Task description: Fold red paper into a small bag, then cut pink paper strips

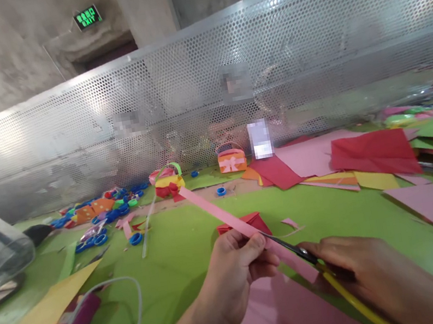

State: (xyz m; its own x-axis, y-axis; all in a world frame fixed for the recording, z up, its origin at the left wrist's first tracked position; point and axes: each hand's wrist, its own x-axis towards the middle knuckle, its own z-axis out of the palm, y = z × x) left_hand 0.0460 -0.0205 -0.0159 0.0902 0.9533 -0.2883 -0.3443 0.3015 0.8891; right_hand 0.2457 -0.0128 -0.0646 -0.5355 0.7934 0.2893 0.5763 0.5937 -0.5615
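Note:
My left hand (235, 272) pinches a long pink paper strip (216, 211) that slants away toward the upper left. My right hand (367, 269) grips yellow-handled scissors (298, 250), whose dark blades meet the strip just beside my left thumb. A larger pink sheet (292, 315) lies under both hands on the green table (172, 246). A small red folded paper piece (257, 220) sits just behind the strip.
Red, pink, yellow and green paper sheets (373, 155) pile up at the right. Small paper gift boxes (232, 160) and blue tape rings (100, 239) lie at the back left. A perforated metal screen (228, 82) walls the far edge. A cabled device (77, 323) lies near left.

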